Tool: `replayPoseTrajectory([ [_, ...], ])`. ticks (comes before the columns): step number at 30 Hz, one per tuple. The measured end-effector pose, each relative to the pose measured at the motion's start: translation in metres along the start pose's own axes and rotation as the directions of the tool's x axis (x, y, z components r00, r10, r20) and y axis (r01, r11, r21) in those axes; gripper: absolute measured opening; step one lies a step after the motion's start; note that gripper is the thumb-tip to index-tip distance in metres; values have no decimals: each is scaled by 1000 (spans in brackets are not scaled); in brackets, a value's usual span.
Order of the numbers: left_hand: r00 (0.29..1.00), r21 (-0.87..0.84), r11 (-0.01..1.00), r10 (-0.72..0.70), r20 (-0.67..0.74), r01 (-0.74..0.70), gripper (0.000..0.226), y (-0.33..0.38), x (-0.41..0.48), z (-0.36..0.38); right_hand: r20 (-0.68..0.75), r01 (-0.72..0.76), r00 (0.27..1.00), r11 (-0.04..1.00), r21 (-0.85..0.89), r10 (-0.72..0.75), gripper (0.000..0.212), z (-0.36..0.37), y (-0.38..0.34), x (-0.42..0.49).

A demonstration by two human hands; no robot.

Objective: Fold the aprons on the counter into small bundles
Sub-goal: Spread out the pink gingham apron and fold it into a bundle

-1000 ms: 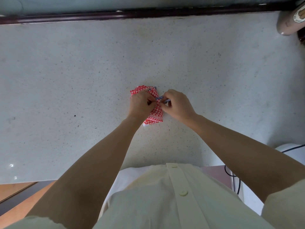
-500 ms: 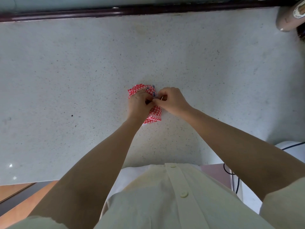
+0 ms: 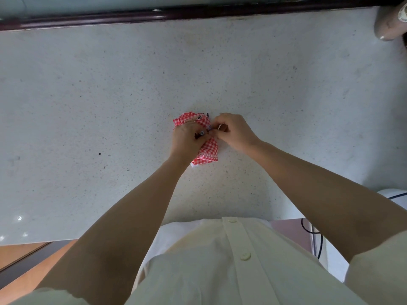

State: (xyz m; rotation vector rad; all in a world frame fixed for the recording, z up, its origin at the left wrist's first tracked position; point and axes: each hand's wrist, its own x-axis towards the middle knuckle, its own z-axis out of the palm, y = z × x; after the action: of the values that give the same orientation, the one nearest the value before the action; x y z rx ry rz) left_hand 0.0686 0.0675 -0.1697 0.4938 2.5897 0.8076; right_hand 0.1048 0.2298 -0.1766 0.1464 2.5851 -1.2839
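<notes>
Speckled pale counter (image 3: 88, 106) fills most of the frame; we list what lies on and around it, nearest first.

1. Cream buttoned shirt (image 3: 220, 271), bottom centre. Both bare forearms reach up from it towards the middle.
2. Dark cable (image 3: 317, 234) with a white rounded object (image 3: 394, 194), lower right, off the counter's near edge.
3. Left hand (image 3: 187, 139), centre. It lies on top of the bundle with the fingers curled, gripping the cloth and pinning it down.
4. Right hand (image 3: 236, 132), just right of centre and touching the left. Thumb and forefinger pinch the end of the tie.
5. Apron (image 3: 208, 150), red-and-white check, already a small wad at the centre of the counter, half hidden under the left hand. We see only this one.
6. Tie (image 3: 201, 133), a dark patterned strip crossing the wad between the two hands.
7. Beige appliance (image 3: 389, 25), upper right corner, well apart from the work.
8. Dark rail (image 3: 176, 14), along the top edge.

Step in hand, as we judge it: securing the bundle with its tie. To do it well, we would hold the left hand's weight on the folds so nothing springs open, draw the tie snug across the middle, and tuck the end under a wrap instead of leaving it loose. Whether a knot is formed, we cannot tell.
</notes>
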Motion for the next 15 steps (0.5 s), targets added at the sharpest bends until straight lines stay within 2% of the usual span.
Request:
replayPoseTrajectory([
  [3,1000,-53,999,1,7,0,17,-1,0,-5,-81,11,997,1000,-26,-13,10,0,4,0],
  [7,1000,-113,994,-6,31,9,14,-5,3,-11,-184,4,983,999,50,5,8,9,7,-11],
  [9,998,-115,993,-14,66,21,14,-6,7,-13,-220,46,975,999,21,-40,6,15,8,-15],
  [13,994,-113,991,-61,95,72,16,-9,14,-14,-205,102,972,991,-92,-119,9,23,7,-18],
  [15,992,-115,989,-77,102,89,16,-9,16,-14,-176,85,980,995,-49,-92,12,22,7,-20],
])
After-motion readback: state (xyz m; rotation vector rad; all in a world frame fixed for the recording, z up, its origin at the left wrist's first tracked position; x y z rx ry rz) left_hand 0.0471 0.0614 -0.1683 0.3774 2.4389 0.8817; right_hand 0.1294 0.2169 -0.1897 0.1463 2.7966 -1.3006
